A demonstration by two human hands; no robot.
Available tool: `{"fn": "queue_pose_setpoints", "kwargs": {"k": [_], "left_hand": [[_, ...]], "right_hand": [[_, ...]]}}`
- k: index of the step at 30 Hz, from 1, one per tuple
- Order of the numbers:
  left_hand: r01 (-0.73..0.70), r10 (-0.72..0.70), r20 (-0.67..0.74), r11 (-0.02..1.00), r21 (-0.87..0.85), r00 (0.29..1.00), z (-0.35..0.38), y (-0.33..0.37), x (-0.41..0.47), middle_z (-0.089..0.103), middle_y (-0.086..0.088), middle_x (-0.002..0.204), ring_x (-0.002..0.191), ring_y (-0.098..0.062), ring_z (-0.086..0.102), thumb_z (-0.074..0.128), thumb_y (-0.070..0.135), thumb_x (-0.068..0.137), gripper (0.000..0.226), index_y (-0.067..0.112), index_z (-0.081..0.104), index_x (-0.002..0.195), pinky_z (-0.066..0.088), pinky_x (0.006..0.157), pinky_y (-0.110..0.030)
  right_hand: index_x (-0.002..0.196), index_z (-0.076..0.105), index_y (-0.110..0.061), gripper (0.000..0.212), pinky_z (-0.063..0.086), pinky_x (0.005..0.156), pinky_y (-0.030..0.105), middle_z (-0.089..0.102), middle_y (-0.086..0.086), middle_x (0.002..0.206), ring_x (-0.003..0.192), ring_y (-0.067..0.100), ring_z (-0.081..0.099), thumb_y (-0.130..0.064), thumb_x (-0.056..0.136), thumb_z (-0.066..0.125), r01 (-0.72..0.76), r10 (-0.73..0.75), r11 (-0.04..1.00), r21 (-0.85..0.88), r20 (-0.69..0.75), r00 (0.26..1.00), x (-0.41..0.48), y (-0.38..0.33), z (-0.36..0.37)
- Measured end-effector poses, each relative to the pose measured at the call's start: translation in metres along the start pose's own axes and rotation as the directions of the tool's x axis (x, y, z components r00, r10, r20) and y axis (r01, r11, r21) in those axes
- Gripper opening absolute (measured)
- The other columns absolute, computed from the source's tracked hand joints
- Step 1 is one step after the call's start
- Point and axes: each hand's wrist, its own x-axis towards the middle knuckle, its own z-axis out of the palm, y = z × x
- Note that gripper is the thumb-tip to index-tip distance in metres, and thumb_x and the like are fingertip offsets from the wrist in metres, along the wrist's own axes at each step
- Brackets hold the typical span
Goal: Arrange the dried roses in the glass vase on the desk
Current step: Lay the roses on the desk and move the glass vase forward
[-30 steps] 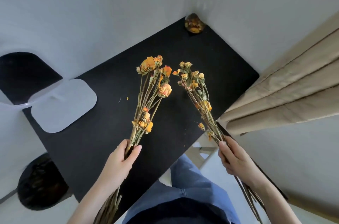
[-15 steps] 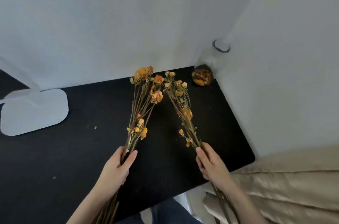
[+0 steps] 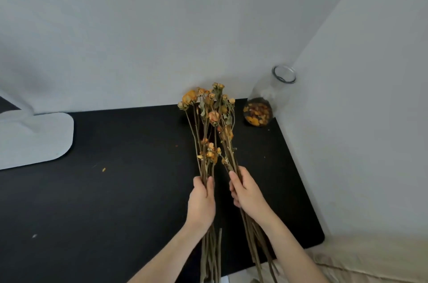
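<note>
I hold two bunches of dried orange roses above the black desk (image 3: pixel 129 201). My left hand (image 3: pixel 201 201) grips the stems of the left bunch (image 3: pixel 196 134). My right hand (image 3: pixel 246 192) grips the stems of the right bunch (image 3: pixel 225 134). The flower heads of both bunches touch and overlap at the top. The clear glass vase (image 3: pixel 269 102) stands in the far right corner of the desk, against the walls, with dried petals in its bottom. Its open mouth lies to the right of the flower heads, apart from them.
A white lamp base (image 3: pixel 34 139) sits at the desk's far left. Grey walls close the desk in behind and on the right. Beige fabric (image 3: pixel 370 259) lies past the desk's near right corner. Small petal crumbs (image 3: pixel 103 169) dot the desk.
My hands have come close together, so the two bunches now meet at the flower heads. The view has turned towards the corner with the vase.
</note>
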Motion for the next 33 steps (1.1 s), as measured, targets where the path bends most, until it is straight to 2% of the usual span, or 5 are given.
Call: {"fn": "queue_pose_setpoints", "kwargs": {"k": [8,18,23,30,33], "left_hand": [[-0.227,0.193,0.129,0.902,0.367,0.973,-0.003,-0.018,0.036,0.061,-0.001,0.076,0.059,-0.013,0.059,0.038,0.029,0.098,0.015,0.016,0.042,0.091,0.051,0.055,-0.029],[-0.423,0.457,0.247,0.334,0.843,0.854,-0.028,-0.019,0.062,0.051,0.007,0.066,0.062,-0.018,0.057,0.016,0.063,0.088,0.048,0.023,0.04,0.078,0.044,0.055,-0.03],[-0.442,0.595,0.137,0.403,0.801,0.792,-0.05,-0.012,0.07,0.053,0.004,0.062,0.055,-0.013,0.049,0.015,0.067,0.083,0.052,0.024,0.043,0.073,0.035,0.051,-0.03],[-0.733,0.765,0.112,0.549,0.402,0.634,-0.031,0.034,0.073,0.053,0.003,0.073,0.063,-0.008,0.049,0.048,0.039,0.091,0.02,0.02,0.046,0.097,0.04,0.056,-0.022],[-0.759,0.759,0.137,0.584,0.288,0.636,-0.008,0.064,0.089,0.054,-0.003,0.092,0.078,-0.012,0.052,0.059,0.036,0.087,0.04,0.014,0.042,0.116,0.046,0.069,-0.026]], "right_hand": [[0.111,0.046,-0.028,0.015,0.05,0.058,0.018,0.058,-0.002,0.079,0.062,0.005,0.057,-0.027,0.098,0.04,0.076,-0.079,0.968,-0.239,-0.004,0.997,0.037,0.024,0.005],[0.098,0.052,-0.032,0.016,0.041,0.052,0.004,0.063,-0.011,0.082,0.069,-0.013,0.058,-0.045,0.092,0.045,0.233,-0.288,0.821,-0.521,-0.027,0.957,0.055,0.036,-0.002],[0.099,0.058,-0.023,0.046,0.051,0.068,0.03,0.064,-0.003,0.086,0.076,0.01,0.061,-0.061,0.086,0.036,0.198,-0.378,0.683,-0.703,-0.108,0.919,0.052,0.037,-0.014],[0.101,0.058,-0.023,0.042,0.043,0.054,0.02,0.064,-0.006,0.078,0.062,0.006,0.06,-0.054,0.093,0.032,0.148,-0.312,0.724,-0.674,-0.13,0.941,0.055,0.032,-0.042],[0.095,0.06,-0.022,0.039,0.043,0.05,0.019,0.064,-0.004,0.074,0.059,0.007,0.058,-0.051,0.094,0.034,0.16,-0.362,0.751,-0.64,-0.197,0.911,0.058,0.017,-0.06]]}}
